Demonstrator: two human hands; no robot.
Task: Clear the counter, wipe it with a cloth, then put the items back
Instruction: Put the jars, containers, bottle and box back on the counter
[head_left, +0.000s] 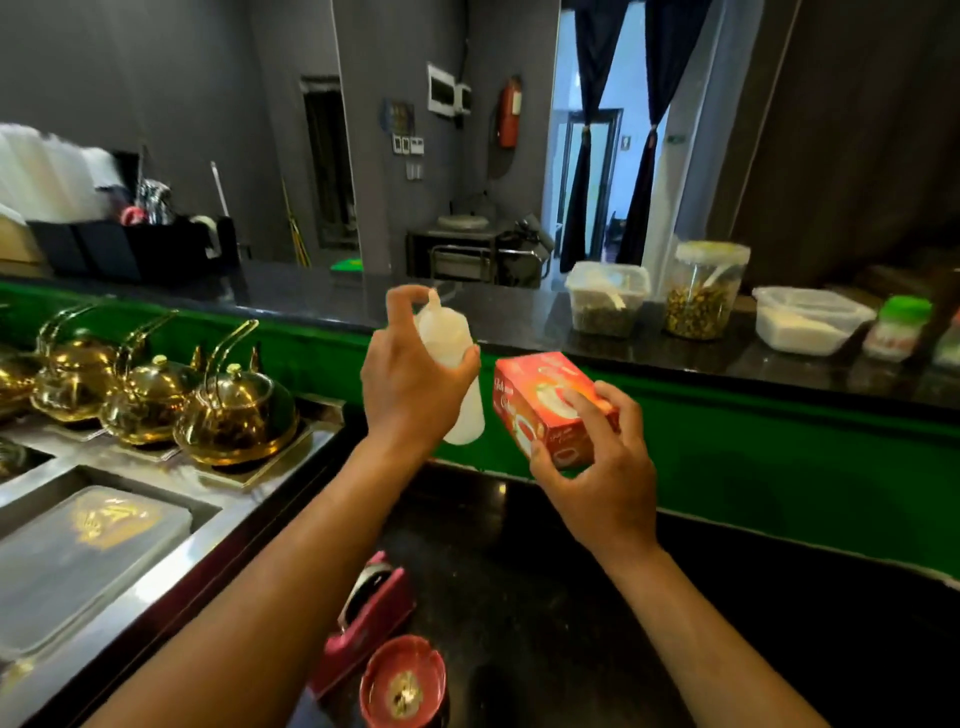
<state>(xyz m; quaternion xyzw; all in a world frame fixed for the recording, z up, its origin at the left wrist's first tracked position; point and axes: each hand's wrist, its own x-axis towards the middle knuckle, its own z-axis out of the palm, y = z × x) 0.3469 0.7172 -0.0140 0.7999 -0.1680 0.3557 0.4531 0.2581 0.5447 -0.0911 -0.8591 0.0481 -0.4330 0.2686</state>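
Lettering on the red box (553, 408) is the only print near enough to study, yet it is blurred: pale script runs down its left face and across the end panel, and none of it can be read; cup pictures show on the top and the end. The right hand (592, 467) clamps this box from the near side, fingers over its top, holding it in the air above the dark lower counter (571, 597). The left hand (410, 384) is closed around a translucent white squeeze bottle (449, 364), index finger curled toward the nozzle, bottle upright and also lifted. The hands are apart, with bottle and box just beside each other.

A gold emblem marks the lid of a clear container (78, 551) set in the steel unit at left; its shape is unclear. A green-capped jar (896, 335) at far right carries a label with red marks, too smeared to read.

On the lower counter, a pink tape dispenser (371, 618) and a red ashtray (402, 683) sit near its left edge, close to the steel unit. The rest of that dark surface toward the right lies open. A green wall (753, 447) bounds its far side, topped by a raised ledge (493, 317) carrying two lidded tubs (608, 299) and a jar of greenish pieces (704, 291). Gold teapots (234, 410) line the steel unit.
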